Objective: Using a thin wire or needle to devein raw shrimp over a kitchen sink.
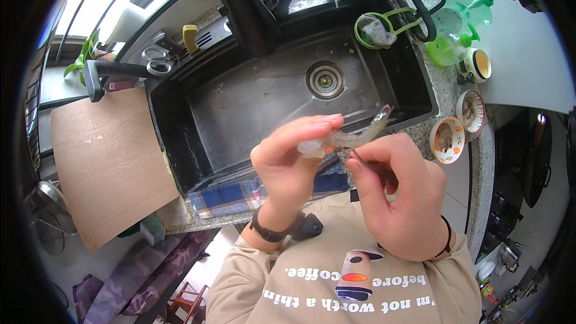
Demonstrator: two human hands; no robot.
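Above the near edge of the black sink (pixel 252 94), my left hand (pixel 292 148) pinches a partly peeled, translucent shrimp (pixel 355 137). Its pale, bare flesh shows at the left, while the tail end points up to the right. Close beside it on the right, my right hand (pixel 400 184) has thumb and forefinger closed on a thin, dark, pointed tool (pixel 355 155), whose tip is at the underside of the shrimp. What kind of tool it is cannot be told. Two small bowls stand right of the sink: a patterned bowl (pixel 456 153) and a fluted bowl (pixel 482 119), each with greyish contents, perhaps shrimp or shells.
A green strainer (pixel 357 36) with a grey cloth hangs at the sink's right corner. Green pump bottles (pixel 443 49) and an enamel mug (pixel 465 74) stand on the right counter. A wooden board (pixel 112 162) lies left; scissors (pixel 157 60) are behind it. A plaid cloth (pixel 234 195) covers the near edge.
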